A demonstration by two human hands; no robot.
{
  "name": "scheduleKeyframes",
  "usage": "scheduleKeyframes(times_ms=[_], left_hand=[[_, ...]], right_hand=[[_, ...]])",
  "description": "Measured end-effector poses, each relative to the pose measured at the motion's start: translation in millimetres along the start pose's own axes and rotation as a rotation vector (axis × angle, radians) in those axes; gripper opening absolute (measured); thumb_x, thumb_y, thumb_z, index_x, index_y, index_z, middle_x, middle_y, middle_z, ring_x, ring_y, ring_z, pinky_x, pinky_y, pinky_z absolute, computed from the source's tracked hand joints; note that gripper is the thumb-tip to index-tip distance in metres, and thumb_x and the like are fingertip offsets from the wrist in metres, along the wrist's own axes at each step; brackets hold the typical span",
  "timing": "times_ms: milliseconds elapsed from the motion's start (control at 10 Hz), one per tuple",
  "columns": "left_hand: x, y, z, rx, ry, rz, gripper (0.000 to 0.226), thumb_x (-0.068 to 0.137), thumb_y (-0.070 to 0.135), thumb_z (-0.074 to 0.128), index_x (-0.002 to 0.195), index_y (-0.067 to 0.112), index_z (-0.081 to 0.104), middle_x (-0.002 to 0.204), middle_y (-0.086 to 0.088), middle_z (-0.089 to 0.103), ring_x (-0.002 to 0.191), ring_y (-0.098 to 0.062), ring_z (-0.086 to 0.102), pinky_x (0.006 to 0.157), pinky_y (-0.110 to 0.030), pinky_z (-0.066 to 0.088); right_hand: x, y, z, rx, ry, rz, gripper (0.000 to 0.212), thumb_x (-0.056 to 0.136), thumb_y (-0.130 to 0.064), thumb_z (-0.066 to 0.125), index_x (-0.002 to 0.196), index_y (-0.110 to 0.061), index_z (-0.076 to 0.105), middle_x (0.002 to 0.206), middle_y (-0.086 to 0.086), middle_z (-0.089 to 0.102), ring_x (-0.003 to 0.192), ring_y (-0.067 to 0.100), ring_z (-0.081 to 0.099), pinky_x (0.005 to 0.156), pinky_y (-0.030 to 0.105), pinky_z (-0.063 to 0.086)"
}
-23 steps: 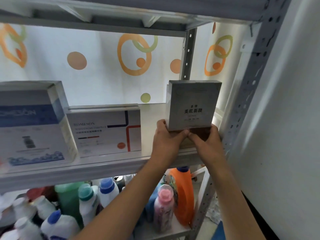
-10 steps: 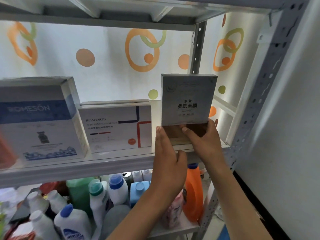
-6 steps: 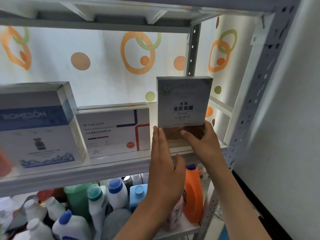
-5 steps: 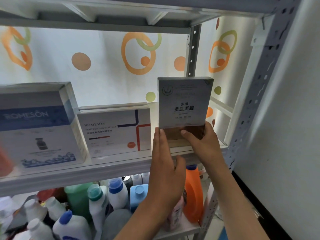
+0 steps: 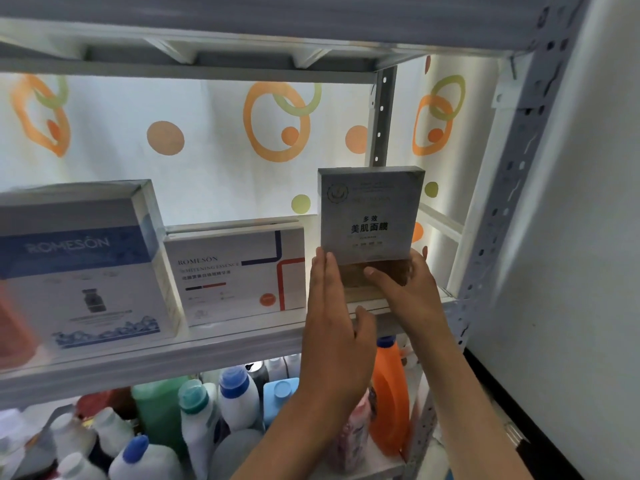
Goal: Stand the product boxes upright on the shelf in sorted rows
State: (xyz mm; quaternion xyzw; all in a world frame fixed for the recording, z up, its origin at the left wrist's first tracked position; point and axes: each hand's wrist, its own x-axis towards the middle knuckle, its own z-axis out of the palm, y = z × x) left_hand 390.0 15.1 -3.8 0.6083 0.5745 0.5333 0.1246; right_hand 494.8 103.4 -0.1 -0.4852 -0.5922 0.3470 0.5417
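Your grey box (image 5: 370,213) stands upright at the right end of the shelf (image 5: 242,336), its printed face toward you and its long axis vertical. It lies directly ahead of both hands and a little above them. Your right hand (image 5: 408,289) grasps its lower right part, thumb across the brown band on the front, fingers wrapped around the right edge. Your left hand (image 5: 332,323) is released and flat, straight fingers laid against the box's lower left edge, thumb near the shelf lip. Whether the base rests fully on the shelf you cannot tell; the hands hide it. To the left, just beside the left hand, the white box (image 5: 239,271) stands upright on its long side, with the blue-and-white box (image 5: 83,268) further left. The gap between grey and white boxes is what the next move turns on: the left hand sits in it, so closing the row probably means a leftward slide steered by the right hand. Bottles (image 5: 207,417) crowd the tier below.
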Motion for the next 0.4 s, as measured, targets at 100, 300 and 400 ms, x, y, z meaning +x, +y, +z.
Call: scheduleKeyframes(times_ms=[100,300,400], left_hand=[[0,-1,1,-0.003,0.005,0.013,0.079,0.097,0.016,0.045,0.151,0.040,-0.008,0.157,0.027,-0.011,0.144,0.008,-0.003,0.105,-0.007,0.008],[5,6,-4,0.028,-0.002,0.083,0.077,0.097,0.014,0.045,0.150,0.039,-0.005,0.158,0.025,-0.008,0.141,0.013,-0.003,0.096,0.007,0.004],[8,17,-17,-0.018,0.018,0.195,0.077,0.097,0.009,0.042,0.149,0.041,-0.004,0.159,0.024,-0.005,0.134,0.023,-0.003,0.095,0.010,0.006]], right_hand=[[-3,-6,0,0.031,-0.005,0.026,0.056,0.085,-0.034,0.073,0.133,-0.024,0.047,0.120,-0.011,0.061,0.112,0.008,0.058,0.092,0.027,0.051],[-22,-30,-5,-0.017,0.175,-0.011,0.085,0.088,-0.037,0.069,0.155,-0.029,0.018,0.161,-0.006,0.024,0.147,0.015,0.024,0.116,0.038,0.028],[-35,-51,-6,0.068,0.299,-0.180,0.074,0.090,-0.027,0.069,0.150,-0.036,0.027,0.154,-0.016,0.033,0.139,0.005,0.032,0.107,0.019,0.034]])
